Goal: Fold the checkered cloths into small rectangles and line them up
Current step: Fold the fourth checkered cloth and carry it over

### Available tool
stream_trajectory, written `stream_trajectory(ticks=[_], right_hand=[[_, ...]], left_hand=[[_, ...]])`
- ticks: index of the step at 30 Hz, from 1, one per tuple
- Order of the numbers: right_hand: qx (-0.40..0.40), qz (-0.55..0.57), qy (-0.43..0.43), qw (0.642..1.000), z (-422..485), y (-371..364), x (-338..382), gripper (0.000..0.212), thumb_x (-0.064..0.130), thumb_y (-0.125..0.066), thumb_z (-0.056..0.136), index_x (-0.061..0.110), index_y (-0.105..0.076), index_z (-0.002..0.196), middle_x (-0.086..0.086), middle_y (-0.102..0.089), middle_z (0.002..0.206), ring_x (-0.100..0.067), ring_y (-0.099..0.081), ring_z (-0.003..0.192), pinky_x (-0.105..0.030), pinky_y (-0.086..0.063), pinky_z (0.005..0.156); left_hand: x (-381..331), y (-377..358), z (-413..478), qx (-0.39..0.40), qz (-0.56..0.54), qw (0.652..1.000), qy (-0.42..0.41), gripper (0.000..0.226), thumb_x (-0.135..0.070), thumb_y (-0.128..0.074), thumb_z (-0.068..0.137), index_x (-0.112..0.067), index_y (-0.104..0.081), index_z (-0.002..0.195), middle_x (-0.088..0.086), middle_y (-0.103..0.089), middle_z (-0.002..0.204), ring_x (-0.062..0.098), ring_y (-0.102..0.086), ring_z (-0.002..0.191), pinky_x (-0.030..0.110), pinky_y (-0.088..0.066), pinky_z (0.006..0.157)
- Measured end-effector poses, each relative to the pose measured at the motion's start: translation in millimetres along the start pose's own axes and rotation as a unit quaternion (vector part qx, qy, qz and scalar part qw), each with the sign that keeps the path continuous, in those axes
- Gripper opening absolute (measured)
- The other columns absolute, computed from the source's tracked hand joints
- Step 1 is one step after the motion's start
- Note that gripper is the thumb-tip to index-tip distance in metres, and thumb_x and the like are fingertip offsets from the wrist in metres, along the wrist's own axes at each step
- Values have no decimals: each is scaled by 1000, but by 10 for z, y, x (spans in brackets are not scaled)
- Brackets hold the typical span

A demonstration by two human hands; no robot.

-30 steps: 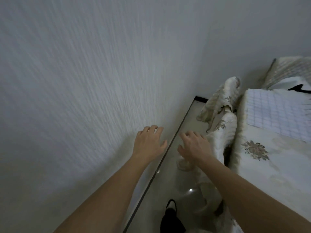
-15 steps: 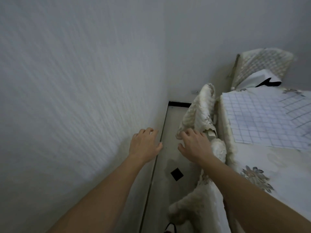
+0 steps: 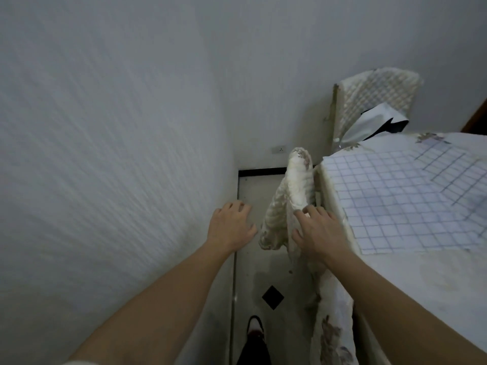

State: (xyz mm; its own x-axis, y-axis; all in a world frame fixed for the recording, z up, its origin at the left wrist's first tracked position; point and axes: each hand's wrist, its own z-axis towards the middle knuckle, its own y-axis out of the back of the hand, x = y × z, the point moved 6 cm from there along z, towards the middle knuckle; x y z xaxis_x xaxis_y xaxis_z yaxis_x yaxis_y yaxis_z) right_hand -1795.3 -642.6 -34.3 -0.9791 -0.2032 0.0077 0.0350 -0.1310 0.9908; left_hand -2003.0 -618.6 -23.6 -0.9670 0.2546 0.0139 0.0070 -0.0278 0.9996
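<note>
Between the wall [image 3: 105, 154] and the table [image 3: 421, 280], a person stands in a narrow strip of floor [image 3: 251, 196] with both bare arms stretched forward. Their left hand [image 3: 230, 225] hangs in the air close to the wall, its grip loose, fingers spread and lightly bent, holding nothing. Their right hand [image 3: 316, 233] is level with it, palm down, its grip slack too, with the fingertips at the quilted cover of a chair [image 3: 292, 191] pushed against the table edge; whether they touch the cover I cannot tell.

On the table, which wears a pale flowered covering, a checkered cloth [image 3: 395, 206] lies flat and unfolded just beside the right hand. A second checkered cloth [image 3: 453, 164] lies partly over its far corner.

Past the table stands another chair [image 3: 374, 96] with a quilted back, and a white and black bag [image 3: 376, 122] leans on it. Down on the floor are a black diamond tile [image 3: 272, 297] and a dark shoe [image 3: 254, 327].
</note>
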Motion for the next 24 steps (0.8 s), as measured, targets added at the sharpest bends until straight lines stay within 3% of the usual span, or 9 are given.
stream_trajectory(ticks=[6,12,19,24], right_hand=[[-32,8,-43,999,910,-232,-356,30,41,-46,94,22,-59,113,-2,-63,104,-23,-60,88,-37,-47,73],[-26,-9,-73,997,1719,-413,-594,27,37,-41,97,21,-59,109,-3,-62,103,-25,-60,88,-39,-47,75],[21,-53,-119,991,2138,-563,-1035,31,25,-67,81,16,-64,111,-8,-66,99,-30,-63,84,-43,-50,75],[52,-74,-140,986,2596,-728,-1327,29,25,-67,81,16,-63,107,-8,-64,98,-31,-60,84,-42,-47,73]], left_hand=[[137,-136,1124,-16,27,998,-58,60,-54,-44,91,-21,-46,140,5,-49,141,26,-49,123,40,-46,92],[358,-233,2280,-10,18,997,-79,63,-55,-45,91,-22,-43,144,5,-48,142,26,-49,123,41,-43,93],[173,-148,3216,-31,-4,992,-125,61,-54,-44,90,-23,-42,143,4,-52,140,26,-51,121,42,-43,93],[43,-77,3741,-40,-27,985,-163,61,-54,-43,93,-24,-41,145,4,-51,141,26,-50,124,42,-43,96]])
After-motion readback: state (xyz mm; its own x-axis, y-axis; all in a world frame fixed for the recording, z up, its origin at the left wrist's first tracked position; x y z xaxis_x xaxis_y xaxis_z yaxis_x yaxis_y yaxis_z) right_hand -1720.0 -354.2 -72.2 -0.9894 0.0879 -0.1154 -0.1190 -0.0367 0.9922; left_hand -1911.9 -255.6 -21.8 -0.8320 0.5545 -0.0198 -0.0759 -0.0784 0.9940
